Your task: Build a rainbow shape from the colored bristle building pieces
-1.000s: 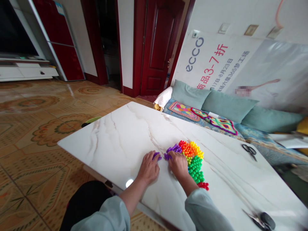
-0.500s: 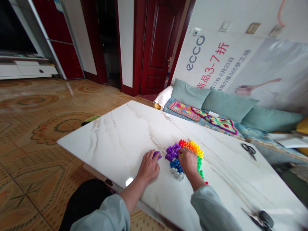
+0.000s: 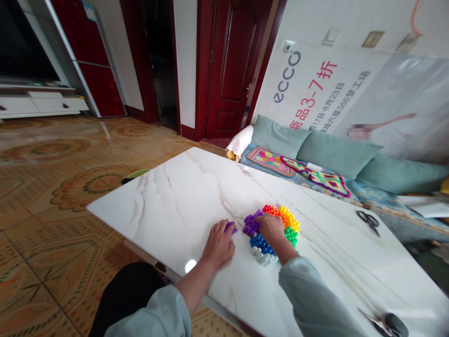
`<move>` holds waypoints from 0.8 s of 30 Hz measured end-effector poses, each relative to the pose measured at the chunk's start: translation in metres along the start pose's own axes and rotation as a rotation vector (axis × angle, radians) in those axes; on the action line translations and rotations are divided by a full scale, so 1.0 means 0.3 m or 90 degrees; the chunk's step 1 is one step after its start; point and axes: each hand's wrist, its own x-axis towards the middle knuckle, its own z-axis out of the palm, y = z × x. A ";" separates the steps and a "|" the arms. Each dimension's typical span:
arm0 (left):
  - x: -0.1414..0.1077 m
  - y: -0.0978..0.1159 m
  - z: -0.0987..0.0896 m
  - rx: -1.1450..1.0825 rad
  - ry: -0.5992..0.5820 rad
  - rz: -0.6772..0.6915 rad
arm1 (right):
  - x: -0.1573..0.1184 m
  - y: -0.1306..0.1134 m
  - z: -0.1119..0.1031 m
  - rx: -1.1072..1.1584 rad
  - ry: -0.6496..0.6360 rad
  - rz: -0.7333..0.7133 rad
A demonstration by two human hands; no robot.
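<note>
Colourful plastic beads lie on a white marble-patterned table (image 3: 168, 192), grouped by colour in a ring. Purple beads (image 3: 251, 224) form its left side, red and orange beads (image 3: 274, 213) the far side. Yellow beads (image 3: 291, 219) and green beads (image 3: 291, 235) are at the right, blue beads (image 3: 260, 244) and pale grey beads (image 3: 263, 257) nearest me. My left hand (image 3: 219, 245) rests on the table left of the ring, fingers curved over a small separate purple bead cluster (image 3: 230, 228). My right hand (image 3: 272, 230) reaches over the ring, fingertips pinched at the purple beads; what they grip is hidden.
Black-handled scissors (image 3: 368, 221) lie at the table's right. Near the front right edge are another pointed metal tool (image 3: 375, 322) and a dark rounded object (image 3: 396, 324). A sofa with green cushions (image 3: 343, 149) runs behind the table. Patterned floor tiles (image 3: 52, 234) are at left.
My right hand has shifted slightly, its index fingertip now lower and further left at the purple beads. The left hand stays over its purple cluster. The whole view has drifted slightly.
</note>
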 end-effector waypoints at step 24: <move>0.003 -0.067 0.104 -0.024 0.078 0.014 | -0.160 -0.340 0.115 0.060 0.030 -0.050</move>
